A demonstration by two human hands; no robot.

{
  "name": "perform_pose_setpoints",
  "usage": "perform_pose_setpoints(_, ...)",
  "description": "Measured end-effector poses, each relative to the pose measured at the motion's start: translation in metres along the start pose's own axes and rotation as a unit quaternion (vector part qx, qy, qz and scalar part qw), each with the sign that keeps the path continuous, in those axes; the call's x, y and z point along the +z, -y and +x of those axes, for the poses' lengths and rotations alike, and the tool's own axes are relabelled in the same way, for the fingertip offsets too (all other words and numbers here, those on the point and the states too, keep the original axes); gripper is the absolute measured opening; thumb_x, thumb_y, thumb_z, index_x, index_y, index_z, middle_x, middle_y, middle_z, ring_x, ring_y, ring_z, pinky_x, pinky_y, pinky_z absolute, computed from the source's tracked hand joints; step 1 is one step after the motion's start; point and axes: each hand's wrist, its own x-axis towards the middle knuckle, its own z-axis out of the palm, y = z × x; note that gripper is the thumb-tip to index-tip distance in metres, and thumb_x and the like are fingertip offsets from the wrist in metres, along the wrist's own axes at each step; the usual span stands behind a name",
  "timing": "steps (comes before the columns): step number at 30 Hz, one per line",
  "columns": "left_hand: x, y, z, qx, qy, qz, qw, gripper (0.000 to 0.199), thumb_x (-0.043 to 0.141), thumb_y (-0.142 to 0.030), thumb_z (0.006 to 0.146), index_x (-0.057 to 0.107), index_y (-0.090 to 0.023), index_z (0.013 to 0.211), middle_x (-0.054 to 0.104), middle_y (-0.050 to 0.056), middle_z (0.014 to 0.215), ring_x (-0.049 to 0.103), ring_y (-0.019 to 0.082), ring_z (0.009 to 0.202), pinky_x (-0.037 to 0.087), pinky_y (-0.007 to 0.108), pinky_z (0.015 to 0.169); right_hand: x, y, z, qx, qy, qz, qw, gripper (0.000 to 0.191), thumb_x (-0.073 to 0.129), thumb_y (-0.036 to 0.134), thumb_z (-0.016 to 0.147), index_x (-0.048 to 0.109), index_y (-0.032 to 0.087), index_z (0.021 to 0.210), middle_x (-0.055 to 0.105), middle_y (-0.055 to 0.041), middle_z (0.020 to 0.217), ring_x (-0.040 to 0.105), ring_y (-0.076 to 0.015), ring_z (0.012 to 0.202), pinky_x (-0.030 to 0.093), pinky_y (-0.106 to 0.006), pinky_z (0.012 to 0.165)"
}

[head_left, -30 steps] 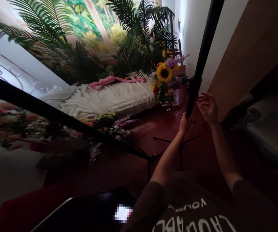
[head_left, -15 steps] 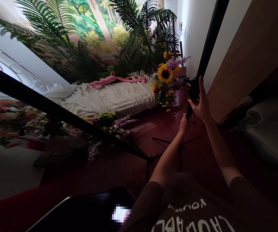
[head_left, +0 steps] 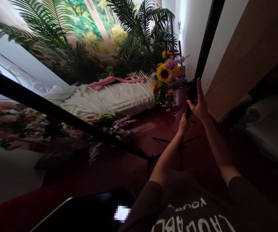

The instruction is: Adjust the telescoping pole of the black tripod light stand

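Observation:
A black light stand rises at a slant on the right, its spread legs on the dark red floor. Low on its pole, my left hand is closed around the tube. Just above, my right hand lies against the stand's dark clamp, fingers stretched upward along it and thumb apart. The clamp's details are lost in the dim light, and the right hand partly covers it.
A second black pole crosses the left side. Behind it are flowers and a white-draped platform bearing a pink plush toy. Sunflowers stand at its right end. A dark screen sits at the lower left.
The view has shifted very slightly, so the stand appears a little farther left. Both hands keep nearly the same places on it.

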Motion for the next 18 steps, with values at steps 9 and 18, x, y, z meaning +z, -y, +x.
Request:
perform_pose_setpoints(9, -0.0005, -0.002, -0.0013, 0.004, -0.001, -0.007, 1.0, 0.034, 0.048, -0.035, 0.095, 0.041, -0.016, 0.123, 0.065, 0.018, 0.112, 0.067, 0.025, 0.097, 0.051, 0.037, 0.081, -0.0001, 0.0036, -0.0021, 0.037, 0.002, -0.01, 0.999, 0.096, 0.052, 0.015, 0.093, -0.016, 0.036, 0.157, 0.007, 0.0043, 0.168, 0.028, -0.0296, 0.15, 0.046, -0.046, 0.114)
perform_pose_setpoints(18, -0.0028, -0.005, -0.0015, -0.007, 0.003, -0.009, 1.0, 0.034, 0.049, -0.036, 0.095, 0.043, -0.015, 0.121, 0.065, 0.019, 0.112, 0.066, 0.025, 0.099, 0.051, 0.037, 0.082, 0.0036, 0.0032, -0.0077, 0.039, -0.001, -0.015, 0.999, 0.096, 0.053, 0.02, 0.094, -0.018, 0.037, 0.156, 0.008, 0.0052, 0.167, 0.027, -0.0291, 0.15, 0.047, -0.05, 0.112)
